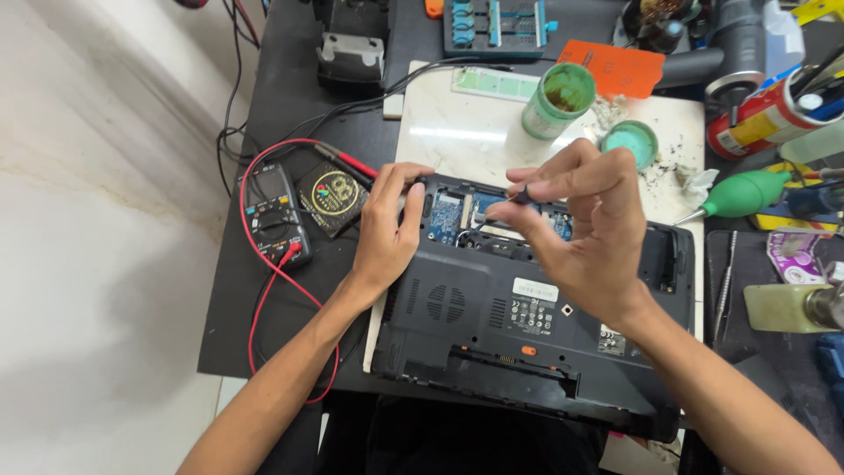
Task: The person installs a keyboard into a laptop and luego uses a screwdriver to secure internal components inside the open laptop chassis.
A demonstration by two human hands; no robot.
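1. The laptop (527,325) lies upside down on the tabletop (290,105), matte black plastic, its open bay baring a blue circuit board (448,215).
2. The right hand (585,237) hovers over that bay, thumb and fingers pinched together on a thin dark tool (520,197) whose tip points at the board.
3. The left hand (391,229) clamps the laptop's left rear corner, fingers curled over the edge.
4. Just left sits a multimeter (274,215) with looping red leads.
5. Behind, on a glossy white slab (466,132), stands a round green jar (558,101).
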